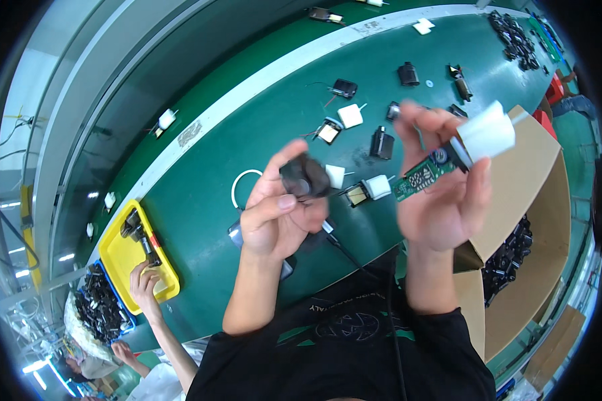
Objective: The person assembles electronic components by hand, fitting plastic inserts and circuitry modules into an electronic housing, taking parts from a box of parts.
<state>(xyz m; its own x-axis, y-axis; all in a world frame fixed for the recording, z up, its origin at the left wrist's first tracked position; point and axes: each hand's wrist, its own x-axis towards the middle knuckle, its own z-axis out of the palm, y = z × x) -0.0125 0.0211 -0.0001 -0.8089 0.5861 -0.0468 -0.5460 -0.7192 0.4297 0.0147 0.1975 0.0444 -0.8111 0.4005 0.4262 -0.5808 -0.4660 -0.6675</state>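
My left hand [279, 217] is raised over the green bench and grips a small black plastic housing [305, 177] between thumb and fingers. My right hand [445, 190] holds a green circuit board [423, 178] with a white block [486, 132] at its far end. The two hands are a short gap apart. Below them on the bench lie a white part with a yellow-faced piece [368, 190] and a black cable [344, 250].
Several black and white parts [346, 117] lie scattered on the green bench [247, 140]. An open cardboard box [535, 200] with black parts stands at right. A yellow tray [137, 257] sits at left, with another person's hand [144, 284] on it, next to a blue bin of black parts [100, 307].
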